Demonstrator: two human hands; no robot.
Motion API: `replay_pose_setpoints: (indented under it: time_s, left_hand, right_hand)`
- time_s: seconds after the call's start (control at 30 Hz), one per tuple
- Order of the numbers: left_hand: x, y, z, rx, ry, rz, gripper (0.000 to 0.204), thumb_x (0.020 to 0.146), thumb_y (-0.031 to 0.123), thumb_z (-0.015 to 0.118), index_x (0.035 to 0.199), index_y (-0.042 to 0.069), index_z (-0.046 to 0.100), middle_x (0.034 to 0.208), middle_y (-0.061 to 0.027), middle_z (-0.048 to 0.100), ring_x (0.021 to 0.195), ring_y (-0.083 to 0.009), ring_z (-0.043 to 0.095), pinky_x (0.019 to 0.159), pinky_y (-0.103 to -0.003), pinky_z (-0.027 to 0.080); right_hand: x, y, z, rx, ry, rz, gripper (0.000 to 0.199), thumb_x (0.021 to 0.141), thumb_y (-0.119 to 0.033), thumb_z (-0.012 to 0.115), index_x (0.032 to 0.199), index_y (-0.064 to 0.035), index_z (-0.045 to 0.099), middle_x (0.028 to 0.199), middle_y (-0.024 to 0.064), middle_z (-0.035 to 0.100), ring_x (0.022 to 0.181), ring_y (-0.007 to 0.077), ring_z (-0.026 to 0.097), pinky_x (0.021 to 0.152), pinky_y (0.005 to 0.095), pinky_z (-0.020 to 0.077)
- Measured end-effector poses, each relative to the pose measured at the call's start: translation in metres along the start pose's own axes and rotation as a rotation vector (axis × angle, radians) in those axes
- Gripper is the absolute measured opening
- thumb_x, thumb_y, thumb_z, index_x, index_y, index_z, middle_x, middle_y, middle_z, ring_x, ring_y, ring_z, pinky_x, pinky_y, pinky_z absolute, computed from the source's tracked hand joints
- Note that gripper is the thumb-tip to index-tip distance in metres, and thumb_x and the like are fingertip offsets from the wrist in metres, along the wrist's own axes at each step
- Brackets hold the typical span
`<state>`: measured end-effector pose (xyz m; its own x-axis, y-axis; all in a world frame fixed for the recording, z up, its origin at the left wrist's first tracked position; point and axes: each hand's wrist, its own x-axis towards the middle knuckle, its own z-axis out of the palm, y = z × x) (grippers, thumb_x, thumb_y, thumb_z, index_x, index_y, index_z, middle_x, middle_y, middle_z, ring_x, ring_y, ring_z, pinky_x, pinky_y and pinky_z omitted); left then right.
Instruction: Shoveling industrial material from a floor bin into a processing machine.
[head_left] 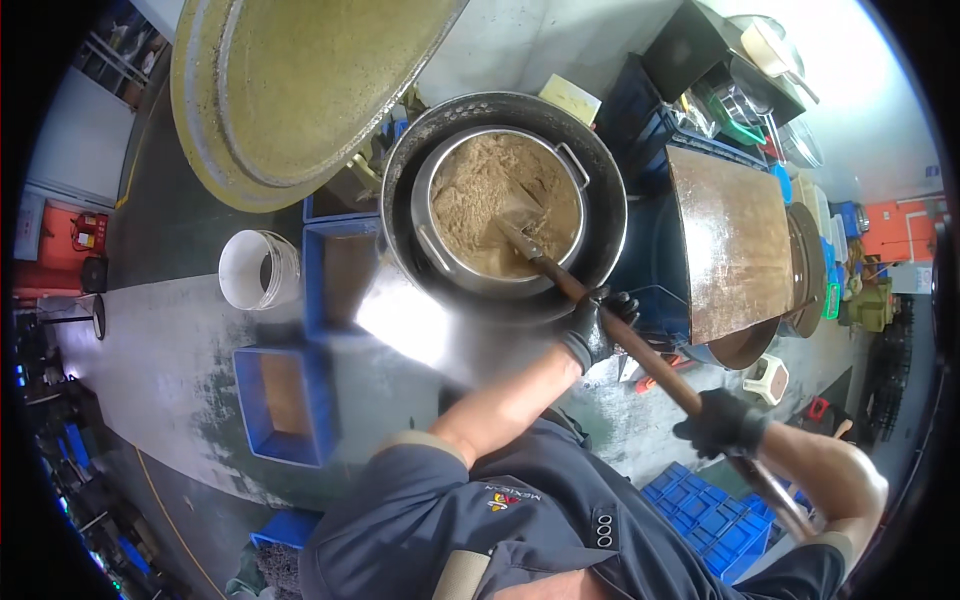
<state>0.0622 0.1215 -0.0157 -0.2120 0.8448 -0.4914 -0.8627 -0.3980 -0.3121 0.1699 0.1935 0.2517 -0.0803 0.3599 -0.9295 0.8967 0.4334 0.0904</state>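
Lid [300, 90], round, wide and grimy yellow, stood tilted open at the far left, the largest thing in view. Just right of it sat a big dark drum [606, 190], and inside that a steel pot [428, 222] with side handles, filled with tan, sandy powder [480, 185]. Right of the drum stood a rusty brown metal hopper [730, 240]. Blue crates [285, 405] lay on the grey floor [150, 350] to the left, with a white bucket [258, 270] beside them. A long brown-handled shovel [640, 350] ran from the near right up into the pot, its blade buried in the powder. Both hands wore black gloves. The left hand [597, 325] was wrapped tight round the handle near the drum's rim; the right hand [722, 422] was clenched round the handle lower down, nearer the body.
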Motion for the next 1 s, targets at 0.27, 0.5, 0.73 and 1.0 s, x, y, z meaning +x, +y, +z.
replay_pose_setpoints:
  time_s: [0.27, 0.5, 0.73, 1.0]
  left_hand:
    - [0.007, -0.003, -0.016, 0.026, 0.063, 0.037, 0.028, 0.088, 0.024, 0.05, 0.065, 0.01, 0.046, 0.059, -0.005, 0.049, 0.055, -0.0198, 0.05, 0.058, -0.035, 0.046]
    - [-0.014, -0.008, -0.011, -0.004, -0.026, -0.049, 0.026, 0.088, 0.019, 0.05, 0.065, 0.011, 0.039, 0.061, -0.0041, 0.043, 0.058, -0.0199, 0.045, 0.062, -0.035, 0.046]
    - [-0.027, -0.01, -0.032, 0.07, -0.076, -0.132, 0.022, 0.089, 0.024, 0.052, 0.072, 0.01, 0.052, 0.068, -0.0063, 0.056, 0.065, -0.0239, 0.057, 0.073, -0.039, 0.053]
    - [-0.029, 0.028, -0.04, 0.138, 0.024, -0.099, 0.029, 0.09, 0.03, 0.053, 0.086, 0.002, 0.062, 0.073, -0.0056, 0.063, 0.07, -0.021, 0.062, 0.076, -0.038, 0.055]
  right_hand:
    - [0.01, 0.02, 0.033, 0.123, 0.042, -0.098, 0.027, 0.08, -0.024, 0.069, 0.075, 0.0021, 0.061, 0.059, 0.0082, 0.062, 0.049, 0.015, 0.061, 0.044, 0.0291, 0.0484]
    - [0.004, 0.038, 0.057, 0.136, 0.069, -0.061, 0.029, 0.08, -0.026, 0.07, 0.083, 0.0013, 0.06, 0.061, 0.0091, 0.063, 0.049, 0.0154, 0.061, 0.044, 0.0304, 0.0488]
    - [-0.015, 0.032, 0.08, 0.113, 0.11, -0.069, 0.027, 0.079, -0.021, 0.068, 0.082, 0.0043, 0.059, 0.059, 0.0096, 0.062, 0.046, 0.0157, 0.061, 0.041, 0.0297, 0.0484]
    - [-0.028, 0.046, 0.117, 0.076, 0.18, -0.13, 0.029, 0.078, -0.024, 0.067, 0.083, 0.003, 0.06, 0.06, 0.0112, 0.064, 0.047, 0.018, 0.062, 0.044, 0.0322, 0.0493]
